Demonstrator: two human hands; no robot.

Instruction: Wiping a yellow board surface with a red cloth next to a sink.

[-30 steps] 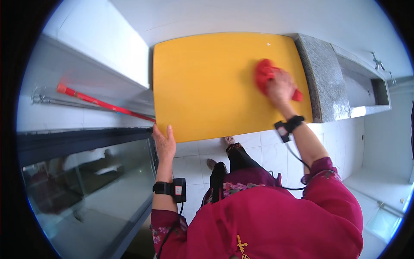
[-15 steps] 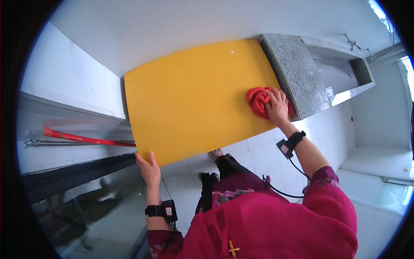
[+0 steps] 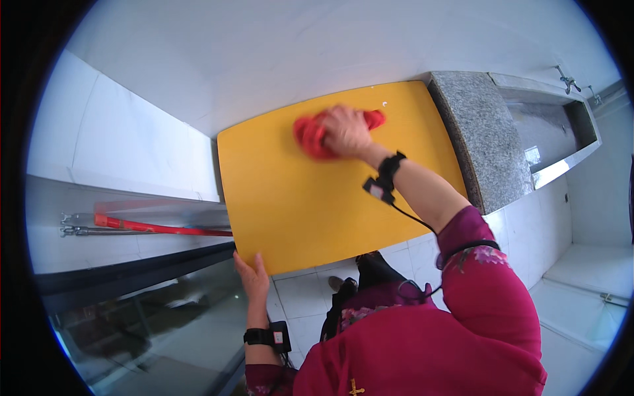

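A red cloth (image 3: 310,136) lies bunched on the yellow tabletop (image 3: 317,211), toward its far side. My right hand (image 3: 346,131) presses down on it from above with the fingers closed over it, smeared by motion; cloth sticks out on both sides of the hand. At the table's near left corner, my left hand (image 3: 252,274) holds the edge, its thumb apart from the fingers. Part of the left fingers is hidden at the edge. Each wrist wears a black strap with a small box.
A grey stone counter (image 3: 479,132) with a sunken sink (image 3: 545,135) and a tap (image 3: 568,80) adjoins the table's right side. Left of the table are a white ledge (image 3: 139,132), a red hose (image 3: 165,228) and a glass-topped surface (image 3: 152,323). A small white mark (image 3: 385,103) shows near the far edge.
My right hand has swept the red cloth from the table's right edge to the left and away from me. My left hand stays at the near left corner. The view has shifted slightly.
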